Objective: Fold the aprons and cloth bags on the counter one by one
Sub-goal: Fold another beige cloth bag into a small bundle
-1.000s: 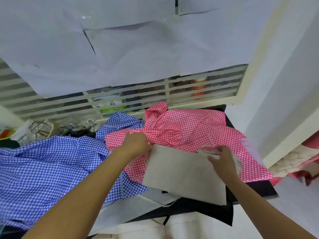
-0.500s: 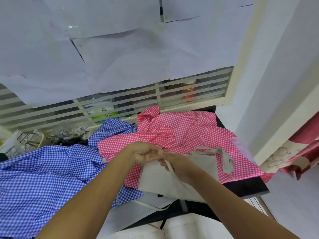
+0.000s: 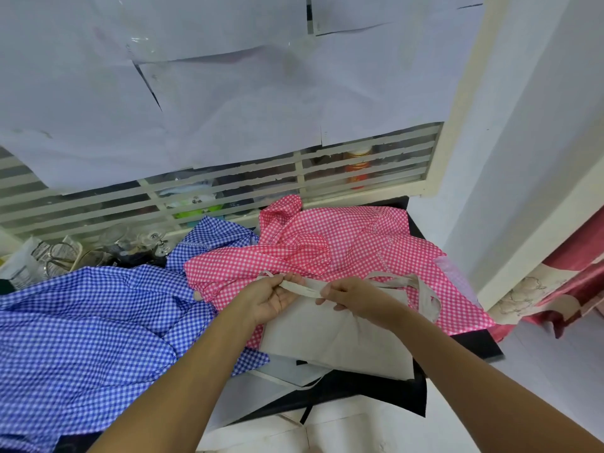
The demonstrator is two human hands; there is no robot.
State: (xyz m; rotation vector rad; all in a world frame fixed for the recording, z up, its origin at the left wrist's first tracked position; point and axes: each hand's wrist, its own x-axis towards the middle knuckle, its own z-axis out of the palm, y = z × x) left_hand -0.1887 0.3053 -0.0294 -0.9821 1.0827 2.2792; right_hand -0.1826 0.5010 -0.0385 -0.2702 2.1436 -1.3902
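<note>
Shows one beige cloth bag (image 3: pixel 336 341) lying flat on the black counter (image 3: pixel 480 344), nothing visible inside it, with the left hand (image 3: pixel 271 299) and the right hand (image 3: pixel 356 297) at the bag's far edge, each pinching the same strap (image 3: pixel 302 287) stretched between them. Counts two crumpled checked aprons: pink apron (image 3: pixel 353 243) under and behind the bag, blue apron (image 3: pixel 88 322) left of the bag. Adds glassware (image 3: pixel 130 243) and a barred window (image 3: pixel 228 191) beyond the bag.

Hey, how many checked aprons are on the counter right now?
2: a blue checked apron spread on the left, and a pink checked apron on the right, partly under the beige cloth bag. Others may be hidden beneath.
</note>
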